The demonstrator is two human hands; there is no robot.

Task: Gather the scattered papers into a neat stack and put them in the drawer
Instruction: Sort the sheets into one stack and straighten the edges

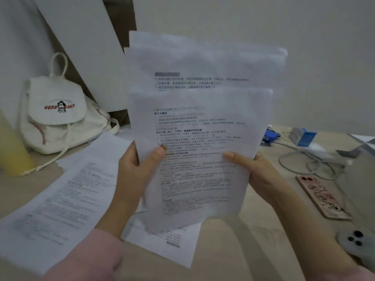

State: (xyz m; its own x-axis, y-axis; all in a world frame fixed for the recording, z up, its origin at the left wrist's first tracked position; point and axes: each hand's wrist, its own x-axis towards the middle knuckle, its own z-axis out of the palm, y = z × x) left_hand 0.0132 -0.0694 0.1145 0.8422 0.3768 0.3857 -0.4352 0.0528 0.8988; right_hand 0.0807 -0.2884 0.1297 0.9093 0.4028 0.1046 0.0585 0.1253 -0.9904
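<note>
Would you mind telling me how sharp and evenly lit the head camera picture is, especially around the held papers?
Head view: the held papers are smeared by motion blur, print unreadable; the left hand and right hand gripping them look soft; lighting is flat, without glare; the backpack lettering is legible; loose sheets on the desk blur toward the lower-left corner.

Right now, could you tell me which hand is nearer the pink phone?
The right hand. It grips the papers' right edge, beside the pink phone; the left hand grips the opposite edge, farther away.
</note>
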